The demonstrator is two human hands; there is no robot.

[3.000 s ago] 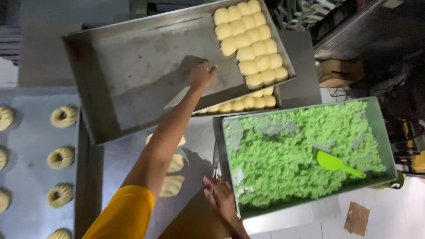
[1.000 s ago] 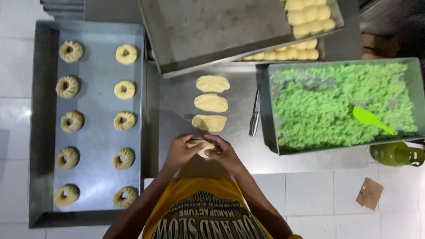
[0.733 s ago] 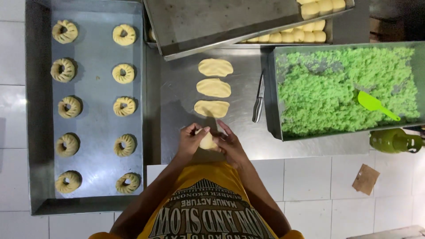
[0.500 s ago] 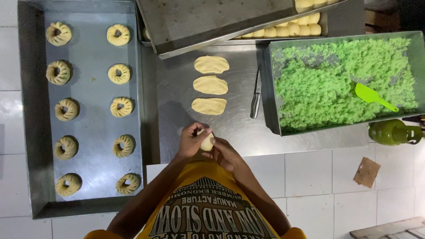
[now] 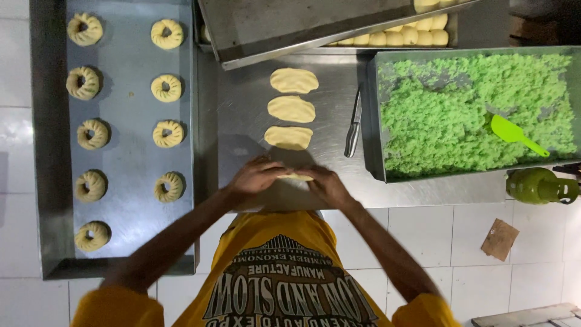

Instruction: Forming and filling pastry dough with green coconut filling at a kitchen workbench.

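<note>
My left hand (image 5: 255,176) and my right hand (image 5: 327,183) press together on a pale piece of dough (image 5: 295,176) lying on the steel worktop (image 5: 242,121); only a thin strip of it shows between the fingers. Just beyond it, three flattened oval dough pieces (image 5: 291,109) lie in a row. A baking tray (image 5: 130,157) on the left carries several ring-shaped twisted dough pieces (image 5: 166,134).
A deep metal pan (image 5: 372,121) on the right is filled with green crumbly filling (image 5: 460,109) and a green spatula (image 5: 514,134). A knife (image 5: 353,126) lies beside it. A tilted tray (image 5: 290,24) rests over a tray of dough balls (image 5: 411,37). A green gas cylinder (image 5: 538,185) stands on the floor.
My hands held a dough ball between them above the worktop edge; now both hands are pressed down on it on the worktop and it looks flatter.
</note>
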